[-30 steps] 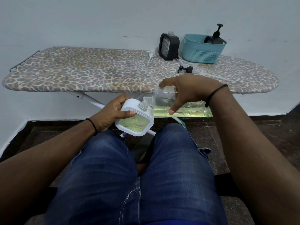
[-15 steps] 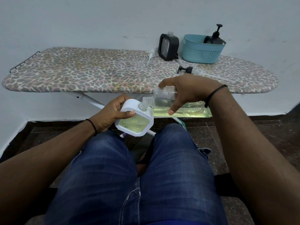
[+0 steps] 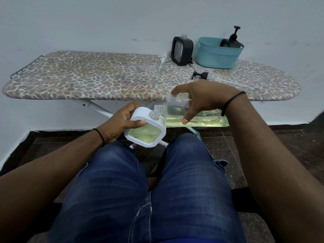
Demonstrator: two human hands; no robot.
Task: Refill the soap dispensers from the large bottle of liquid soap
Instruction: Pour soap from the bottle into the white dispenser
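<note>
Pouring soap into the white dispenser over your lap

Your left hand (image 3: pixel 121 123) grips the white dispenser (image 3: pixel 145 133); your right hand (image 3: pixel 201 99) clasps the large bottle (image 3: pixel 177 109), lying almost level with its mouth at the dispenser's clear neck. Keep the two necks touching and tip slowly, since the window already looks largely filled with yellow-green soap; a spill would land on your jeans. Beyond the dispenser, the ironing board (image 3: pixel 105 79) carries a black dispenser (image 3: pixel 182 48), a teal basket (image 3: pixel 217 53) holding another, and two loose pumps, none in your way.
</note>
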